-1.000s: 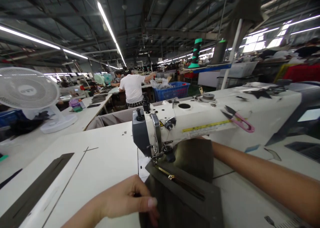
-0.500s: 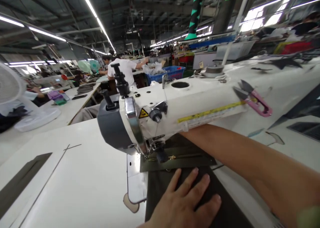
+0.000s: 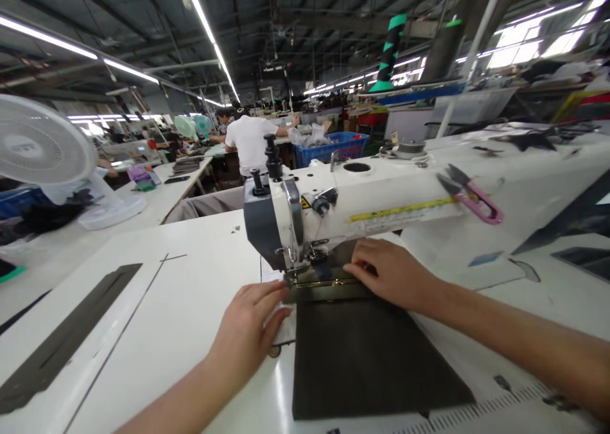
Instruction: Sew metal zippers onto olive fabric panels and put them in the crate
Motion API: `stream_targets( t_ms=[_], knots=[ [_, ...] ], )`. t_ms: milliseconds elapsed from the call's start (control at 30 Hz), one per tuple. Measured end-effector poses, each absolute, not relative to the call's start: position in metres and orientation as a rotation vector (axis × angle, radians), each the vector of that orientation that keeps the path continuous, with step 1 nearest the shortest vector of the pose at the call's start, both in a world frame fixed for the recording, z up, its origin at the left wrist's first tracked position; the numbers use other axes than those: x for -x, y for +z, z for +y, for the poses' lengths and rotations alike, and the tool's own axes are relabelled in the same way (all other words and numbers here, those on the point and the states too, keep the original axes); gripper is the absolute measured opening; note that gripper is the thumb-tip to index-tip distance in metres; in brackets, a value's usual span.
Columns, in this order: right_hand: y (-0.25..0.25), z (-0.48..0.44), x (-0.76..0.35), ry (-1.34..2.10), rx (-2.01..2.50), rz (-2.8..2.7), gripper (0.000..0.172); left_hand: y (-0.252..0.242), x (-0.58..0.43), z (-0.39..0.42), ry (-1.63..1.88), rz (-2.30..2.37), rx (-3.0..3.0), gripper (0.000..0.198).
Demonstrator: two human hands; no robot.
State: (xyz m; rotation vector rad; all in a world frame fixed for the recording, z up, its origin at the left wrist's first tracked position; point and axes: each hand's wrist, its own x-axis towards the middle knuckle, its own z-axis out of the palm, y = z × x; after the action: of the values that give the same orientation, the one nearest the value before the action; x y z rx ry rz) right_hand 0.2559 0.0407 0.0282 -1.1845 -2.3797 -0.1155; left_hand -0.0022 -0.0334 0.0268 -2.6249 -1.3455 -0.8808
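Olive-dark cloth (image 3: 366, 358) is spread on the white table (image 3: 214, 250), well in from the far edge, its near part laid flat towards the near edge, which is out of view. Across the far side of that part a brass-coloured zip (image 3: 312, 284) is set, its left end brought up close to the foot (image 3: 291, 272) of the sewing machine (image 3: 395, 192).

Both hands are kept apart, one at each end of the zip. By the left hand (image 3: 250, 316) the left end is touched with the fingertips, the thumb held away from them. By the right hand (image 3: 393, 272), its fingers curled, the right end is covered; whether cloth is pinched there cannot be told.

As judged from this, the zip has been lined up and the work is partway through. Whether any seam has been sewn cannot be made out, and at least some sewing along the zip seems left to be done. Towards the table's left edge another strip (image 3: 76, 326) is laid flat, no zip being visible on it.
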Motion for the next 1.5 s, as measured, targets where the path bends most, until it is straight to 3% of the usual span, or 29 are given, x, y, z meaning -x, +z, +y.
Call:
stream_targets(
  t_ms=[267,533,733,933,1133,1300,1500],
  knots=[
    [0.004,-0.015,-0.245,-0.275,0.989,-2.430,0.025,0.013,0.001,-0.015,-0.614,-1.119,2.645,0.019],
    [0.001,-0.018,-0.220,-0.340,1.309,-2.469,0.020,0.019,0.003,-0.014,-0.657,-1.125,2.731,0.017],
    [0.013,-0.015,-0.199,-0.172,1.235,-2.564,0.038,0.020,0.003,-0.011,-0.745,-1.246,2.749,0.019],
    [0.022,-0.009,-0.178,-0.040,1.276,-2.631,0.030,0.019,0.007,-0.008,-0.810,-1.312,2.730,0.018],
    [0.018,-0.015,-0.187,0.015,1.010,-2.689,0.020,0.009,0.003,-0.012,-0.799,-1.174,2.626,0.016],
    [0.015,-0.013,-0.193,-0.256,0.823,-2.458,0.016,0.006,-0.005,-0.018,-0.665,-1.201,2.505,0.016],
    [0.000,-0.005,-0.189,-0.101,0.922,-2.447,0.042,0.008,-0.008,-0.021,-0.586,-1.204,2.472,0.020]
  ],
)
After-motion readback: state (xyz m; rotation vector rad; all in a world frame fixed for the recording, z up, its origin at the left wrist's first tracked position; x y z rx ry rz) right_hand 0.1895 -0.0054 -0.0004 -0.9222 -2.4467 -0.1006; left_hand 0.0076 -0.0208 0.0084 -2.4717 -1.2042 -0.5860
